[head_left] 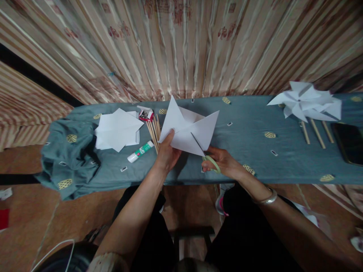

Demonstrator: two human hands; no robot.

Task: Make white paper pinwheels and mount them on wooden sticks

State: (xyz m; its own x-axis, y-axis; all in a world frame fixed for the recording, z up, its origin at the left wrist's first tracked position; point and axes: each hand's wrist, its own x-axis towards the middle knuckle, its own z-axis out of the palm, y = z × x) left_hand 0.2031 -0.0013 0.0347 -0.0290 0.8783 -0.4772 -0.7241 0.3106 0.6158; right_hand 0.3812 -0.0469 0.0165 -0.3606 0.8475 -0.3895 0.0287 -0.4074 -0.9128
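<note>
My left hand (pixel 168 152) grips the lower left part of a white sheet of paper (pixel 181 134), thumb on top and fingers underneath. The sheet has cuts running in from its corners, and its points spread up and apart. In my right hand (pixel 219 160) is a pair of scissors (pixel 213 165) with pale green handles. Their dark blades lie across the lower right part of the paper, pointing to its middle. Just left of the paper are several thin wooden sticks (pixel 153 130) and a glue stick (pixel 140 151) with a green and white label.
A stack of white paper (pixel 116 128) lies at the left, near a small red and white box (pixel 146 113) of metal pieces. Paper pinwheels (pixel 309 100) on wooden sticks and a dark phone (pixel 348 141) lie at the right. Behind the cloth-covered table (pixel 249 143) hangs a curtain (pixel 181 49).
</note>
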